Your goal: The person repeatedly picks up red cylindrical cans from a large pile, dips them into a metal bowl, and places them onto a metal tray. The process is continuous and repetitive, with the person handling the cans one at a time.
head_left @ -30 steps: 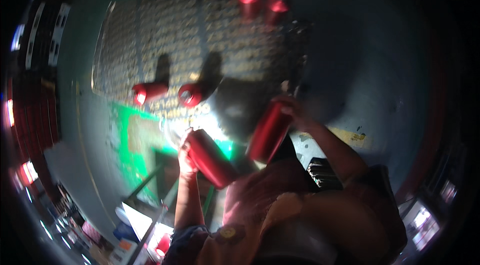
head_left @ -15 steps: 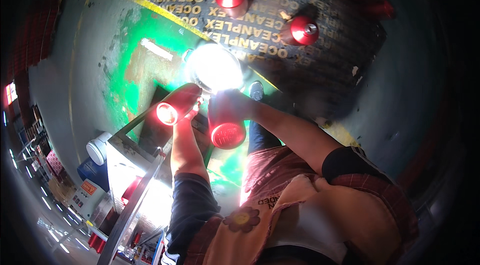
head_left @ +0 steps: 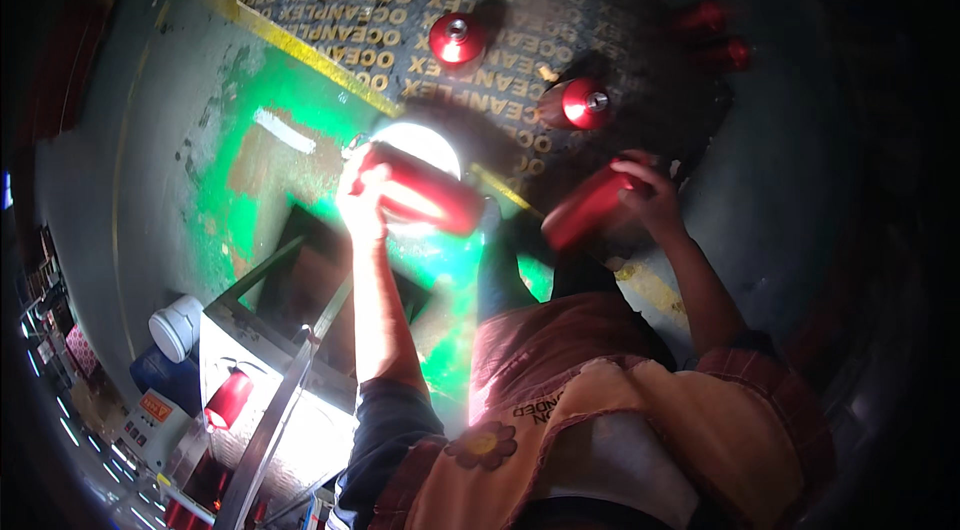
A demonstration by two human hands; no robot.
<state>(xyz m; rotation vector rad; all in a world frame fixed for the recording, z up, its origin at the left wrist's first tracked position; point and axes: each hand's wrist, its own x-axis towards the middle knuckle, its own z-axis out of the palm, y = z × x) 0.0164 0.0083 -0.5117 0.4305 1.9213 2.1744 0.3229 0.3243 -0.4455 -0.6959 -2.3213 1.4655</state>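
Left fingers grip a red bottle beside a glaring light; right fingers, nearly alongside half a second earlier, now clutch another bottle well apart.

"What's the left hand doing?"

"It's curled up in a grip. The left arm reaches almost straight out, with bright light on it."

"And the right hand?"

"It's gripping too, a bit blurry. The right arm is darker and leans in. The hands are well apart."
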